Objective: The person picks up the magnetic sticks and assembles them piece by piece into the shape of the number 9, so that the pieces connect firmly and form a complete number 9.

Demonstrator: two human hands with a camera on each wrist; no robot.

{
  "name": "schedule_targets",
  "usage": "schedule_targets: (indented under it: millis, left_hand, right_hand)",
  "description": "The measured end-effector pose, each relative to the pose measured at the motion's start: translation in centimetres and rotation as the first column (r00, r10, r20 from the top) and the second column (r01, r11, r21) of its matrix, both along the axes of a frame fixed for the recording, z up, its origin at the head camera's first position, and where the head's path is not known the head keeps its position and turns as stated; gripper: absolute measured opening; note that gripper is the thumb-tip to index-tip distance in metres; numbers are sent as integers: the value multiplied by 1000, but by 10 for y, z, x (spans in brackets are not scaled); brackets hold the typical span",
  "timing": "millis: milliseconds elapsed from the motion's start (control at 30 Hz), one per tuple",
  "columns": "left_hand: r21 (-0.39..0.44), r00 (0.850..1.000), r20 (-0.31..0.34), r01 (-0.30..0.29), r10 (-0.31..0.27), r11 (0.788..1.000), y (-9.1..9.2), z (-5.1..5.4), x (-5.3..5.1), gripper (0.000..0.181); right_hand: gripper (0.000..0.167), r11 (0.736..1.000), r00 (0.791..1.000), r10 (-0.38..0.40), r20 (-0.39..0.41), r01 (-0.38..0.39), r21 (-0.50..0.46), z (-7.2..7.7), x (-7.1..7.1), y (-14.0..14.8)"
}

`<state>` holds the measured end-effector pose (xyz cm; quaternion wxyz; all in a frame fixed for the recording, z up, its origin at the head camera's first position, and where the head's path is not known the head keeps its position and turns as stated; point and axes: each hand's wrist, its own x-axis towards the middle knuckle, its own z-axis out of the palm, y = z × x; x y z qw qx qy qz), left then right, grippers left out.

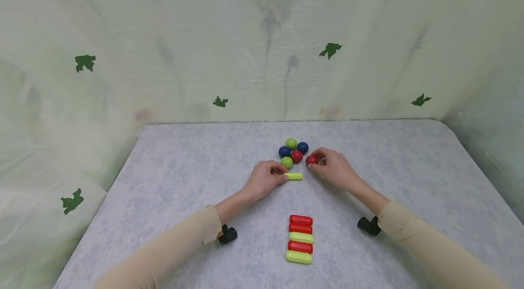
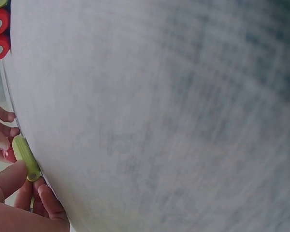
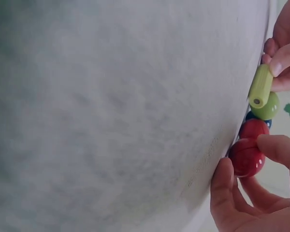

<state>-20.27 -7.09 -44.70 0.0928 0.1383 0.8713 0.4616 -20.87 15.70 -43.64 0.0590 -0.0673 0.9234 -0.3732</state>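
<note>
My left hand (image 1: pixel 263 180) pinches one end of a yellow-green ridged stick (image 1: pixel 295 176), which lies crosswise low over the table. In the left wrist view the thumb presses on the stick (image 2: pixel 25 158) from one side. To the right, my right hand (image 1: pixel 335 169) grips a shiny red ball (image 1: pixel 311 160) between thumb and fingers. The right wrist view shows this red ball (image 3: pixel 246 158) at table level. Just left of it sits a cluster of balls: a red one (image 1: pixel 296 157), two blue ones (image 1: pixel 303 147) and two green ones (image 1: pixel 291 143).
Nearer the front, a column of parallel sticks lies on the table, red (image 1: pixel 300 220) and yellow-green (image 1: pixel 299 257) ones mixed. The grey mottled table (image 1: pixel 172 166) ends at a pale curtain (image 1: pixel 184 52) behind. Black wrist cameras (image 1: pixel 370 226) hang under both sleeves.
</note>
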Motion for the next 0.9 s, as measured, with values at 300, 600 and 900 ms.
schedule_targets:
  millis: [300,600,900]
  left_hand:
    - [20,1000,0,-1,1,1000,-1,0,-1,13]
    - [23,1000,8,-27,26,999,0,2,0,13]
    - [111,986,37,-163,160,980,5,2,0,31]
  right_hand:
    - [36,996,996,87,27,-85,-38,1,15,1]
    - [34,993,992,108,59,-105,-48,4,21,-3]
    - [33,992,992,115,54,-112,-57,1,23,-2]
